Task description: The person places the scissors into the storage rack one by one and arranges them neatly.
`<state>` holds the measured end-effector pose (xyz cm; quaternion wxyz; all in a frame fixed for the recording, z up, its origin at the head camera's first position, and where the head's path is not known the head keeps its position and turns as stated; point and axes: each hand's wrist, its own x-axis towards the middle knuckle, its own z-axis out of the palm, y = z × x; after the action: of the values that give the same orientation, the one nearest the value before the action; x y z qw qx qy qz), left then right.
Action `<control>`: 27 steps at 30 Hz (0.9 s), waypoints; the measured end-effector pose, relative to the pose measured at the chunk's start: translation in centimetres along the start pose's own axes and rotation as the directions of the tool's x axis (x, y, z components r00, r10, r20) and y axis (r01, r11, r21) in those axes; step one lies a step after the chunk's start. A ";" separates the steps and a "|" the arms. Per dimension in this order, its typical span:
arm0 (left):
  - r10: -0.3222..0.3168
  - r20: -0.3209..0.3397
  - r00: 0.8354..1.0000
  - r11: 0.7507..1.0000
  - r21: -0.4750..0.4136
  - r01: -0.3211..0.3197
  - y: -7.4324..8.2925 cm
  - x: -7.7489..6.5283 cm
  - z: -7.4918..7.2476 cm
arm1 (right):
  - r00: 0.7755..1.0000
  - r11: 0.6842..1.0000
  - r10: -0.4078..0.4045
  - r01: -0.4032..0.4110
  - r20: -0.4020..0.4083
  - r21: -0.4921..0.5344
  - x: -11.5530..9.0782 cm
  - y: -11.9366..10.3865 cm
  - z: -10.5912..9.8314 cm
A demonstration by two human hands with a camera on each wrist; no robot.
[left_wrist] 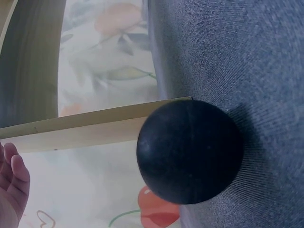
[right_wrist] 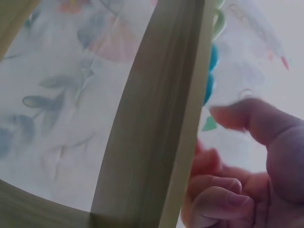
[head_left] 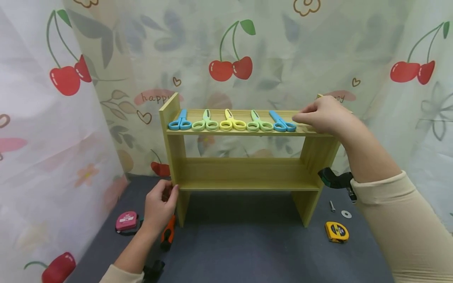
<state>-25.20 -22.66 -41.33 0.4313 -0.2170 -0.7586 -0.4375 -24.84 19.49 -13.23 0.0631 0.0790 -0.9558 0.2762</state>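
Observation:
A light wooden two-tier shelf [head_left: 244,184] stands on the dark cloth. Along its top board lies a row of scissors: blue scissors [head_left: 180,122] at the left end, green scissors [head_left: 205,122], yellow scissors [head_left: 231,122] mid-row, more green scissors [head_left: 259,124], then blue scissors [head_left: 283,124]. My right hand [head_left: 323,114] is over the board's right end, beside those last blue scissors; in the right wrist view its thumb [right_wrist: 251,116] is apart from the bent fingers, with nothing visible between. Low on the left side panel [head_left: 173,165], my left hand [head_left: 161,204] touches the wood with loosely bent fingers.
A pink tape measure [head_left: 126,221] and an orange-and-black handled tool [head_left: 168,232] lie at left. On the right are a yellow tape measure [head_left: 337,232], a bolt [head_left: 332,206] and a washer [head_left: 346,214]. A cherry-printed curtain [head_left: 269,51] hangs behind.

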 end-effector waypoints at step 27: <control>-0.021 -0.008 1.000 1.000 -0.021 0.021 -0.1 -0.3 -1.4 | 0.912 0.964 -0.156 0.225 -0.378 0.143 -12.9 4.9 7.2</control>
<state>-24.49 -23.85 -41.29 0.4273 -0.2119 -0.7544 -0.4509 -13.69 21.25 -23.95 0.2581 0.1251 -0.8856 0.3653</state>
